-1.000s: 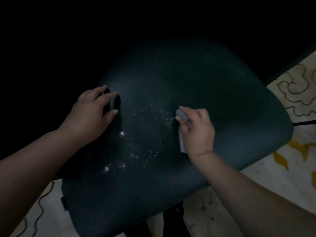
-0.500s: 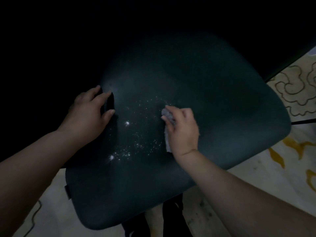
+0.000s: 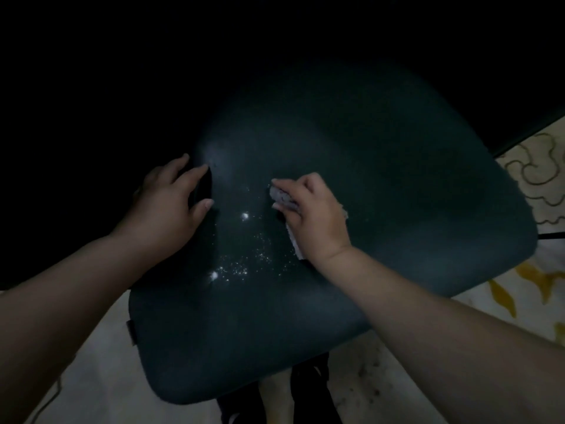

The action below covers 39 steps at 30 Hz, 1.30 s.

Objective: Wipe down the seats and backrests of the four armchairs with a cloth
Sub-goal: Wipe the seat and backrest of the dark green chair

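Wiping of the dark teal padded chair seat [image 3: 382, 209] is judged to be in hand, with pale specks [image 3: 244, 264] left scattered near its middle. The small grey folded cloth [image 3: 282, 197] is pinched between the thumb and curled fingers of the right hand [image 3: 315, 215] and pressed to the seat. The left hand [image 3: 171, 203] is rested at the seat's left edge, fingers loosely spread, steadying it. A stroke toward the specks seems called for next.

A pale rug [image 3: 532, 182] with dark scrollwork and yellow patches lies on the dusty floor [image 3: 360, 390].
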Motion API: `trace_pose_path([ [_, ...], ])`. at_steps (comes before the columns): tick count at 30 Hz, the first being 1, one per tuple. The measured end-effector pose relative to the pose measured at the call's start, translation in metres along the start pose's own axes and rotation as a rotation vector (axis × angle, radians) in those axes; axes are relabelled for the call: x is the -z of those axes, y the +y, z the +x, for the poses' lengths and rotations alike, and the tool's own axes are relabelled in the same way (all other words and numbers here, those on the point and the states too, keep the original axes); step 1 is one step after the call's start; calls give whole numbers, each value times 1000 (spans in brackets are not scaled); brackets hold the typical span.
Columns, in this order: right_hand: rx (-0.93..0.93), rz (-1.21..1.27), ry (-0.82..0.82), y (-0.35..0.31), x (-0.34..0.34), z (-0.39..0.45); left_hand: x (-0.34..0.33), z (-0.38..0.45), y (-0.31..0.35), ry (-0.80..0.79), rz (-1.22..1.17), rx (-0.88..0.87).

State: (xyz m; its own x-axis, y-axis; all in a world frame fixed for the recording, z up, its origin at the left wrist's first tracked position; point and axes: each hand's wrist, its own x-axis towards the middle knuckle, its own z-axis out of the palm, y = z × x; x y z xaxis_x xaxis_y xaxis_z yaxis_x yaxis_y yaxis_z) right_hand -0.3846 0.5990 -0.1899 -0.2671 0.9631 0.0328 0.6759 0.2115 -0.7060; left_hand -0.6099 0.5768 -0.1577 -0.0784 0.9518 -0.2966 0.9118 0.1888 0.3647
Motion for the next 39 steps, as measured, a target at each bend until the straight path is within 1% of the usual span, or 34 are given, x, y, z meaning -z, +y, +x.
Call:
trace_pose_path([
  [1, 14, 12, 18, 0, 4, 2, -1, -1, 0, -1, -3, 1],
  [3, -4, -2, 147, 11, 19, 18, -3, -2, -1, 5, -19, 3],
  [4, -37, -43, 201, 20, 28, 29, -4, -3, -1, 12, -27, 2],
  [5, -91, -107, 213, 28, 37, 39, -5, -3, -2, 18, -33, 2],
  [7, -208, -239, 157, 40, 40, 47, -7, -3, -5, 27, -43, 5],
  [8, -221, -260, 126, 39, 34, 44, -7, -3, -7, 30, -45, 8],
  [9, -190, -233, 97, 32, 24, 38, -7, -3, -8, 30, -45, 9],
  [12, 9, -86, 24, 9, -4, 13, -7, -5, -11, 22, -41, 9],
  [14, 64, -68, -1, 9, -2, 16, -7, -7, -13, 21, -43, 6],
  [16, 37, -48, 40, 14, 6, 33, -8, -9, -14, 18, -50, 8],
  [18, -48, -49, 90, 17, 10, 53, -9, -11, -15, 19, -60, 12],
  [20, -104, -62, 91, 10, 2, 58, -11, -12, -15, 25, -67, 13],
  [21, -93, -58, 70, 4, -4, 53, -12, -12, -14, 27, -69, 14],
  [25, 118, -21, -137, -17, -19, 14, -13, -17, -13, 25, -74, 29],
  [26, 154, -19, -166, -17, -16, 11, -13, -19, -13, 24, -76, 27],
  [27, 166, -8, -159, -16, -13, 16, -14, -20, -13, 23, -77, 23],
  [28, 159, 7, -113, -14, -9, 24, -15, -21, -14, 22, -79, 21],
  [30, 94, 29, 25, -10, -4, 47, -17, -25, -17, 27, -79, 17],
  [31, 57, 29, 62, -8, -3, 58, -18, -26, -19, 33, -73, 13],
  [32, 31, 17, 56, -8, -4, 64, -19, -27, -21, 36, -65, 6],
  [34, 36, -42, -19, -12, -12, 58, -22, -29, -23, 41, -56, -2],
  [39, 260, -28, -301, -23, -18, -2, -28, -36, -23, 32, -100, 29],
])
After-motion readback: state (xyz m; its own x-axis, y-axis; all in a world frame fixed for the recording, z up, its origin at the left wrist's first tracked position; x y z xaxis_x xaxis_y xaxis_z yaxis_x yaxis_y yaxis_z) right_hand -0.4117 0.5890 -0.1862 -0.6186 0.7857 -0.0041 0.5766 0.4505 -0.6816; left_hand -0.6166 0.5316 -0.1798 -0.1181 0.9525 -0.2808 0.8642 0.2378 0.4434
